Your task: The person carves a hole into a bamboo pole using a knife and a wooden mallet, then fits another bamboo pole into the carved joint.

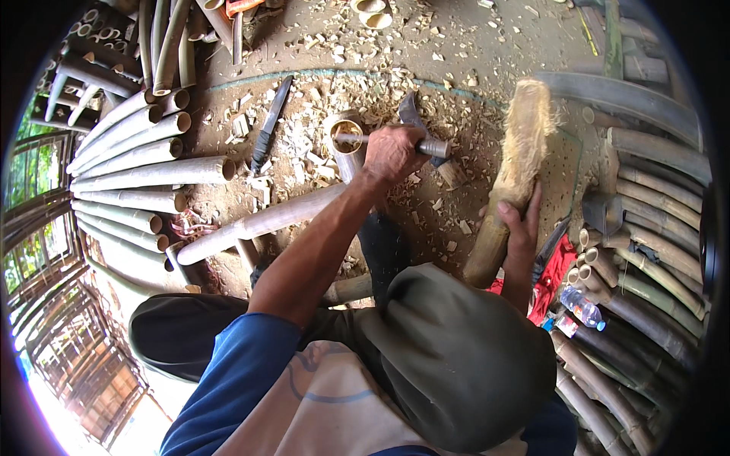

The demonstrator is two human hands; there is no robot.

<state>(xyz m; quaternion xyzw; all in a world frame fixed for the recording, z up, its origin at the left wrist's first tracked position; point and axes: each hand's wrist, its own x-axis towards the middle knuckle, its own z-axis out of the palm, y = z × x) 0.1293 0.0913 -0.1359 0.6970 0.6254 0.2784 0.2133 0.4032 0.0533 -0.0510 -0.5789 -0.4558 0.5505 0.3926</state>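
My left hand [394, 156] is wrapped round a metal chisel [436, 148]. Its thin end reaches into the open mouth of a bamboo tube [348, 161]; how deep it goes I cannot tell. At the right, my right hand [520, 226] grips a thick wooden club [509, 171], whose far end is pale and frayed. The club is raised, apart from the chisel. A long bamboo pole [266, 220] slants beside the tube, below my left forearm. Just beyond my left hand is a curved dark blade [411, 110] with a wooden handle, partly hidden by the hand.
A long knife [271, 125] with a dark wrapped handle lies among wood chips at the left. Several cut bamboo tubes [156, 173] fan out further left. More bamboo poles [661, 205] are stacked at the right, near a plastic bottle [582, 308] and a red cloth [553, 283].
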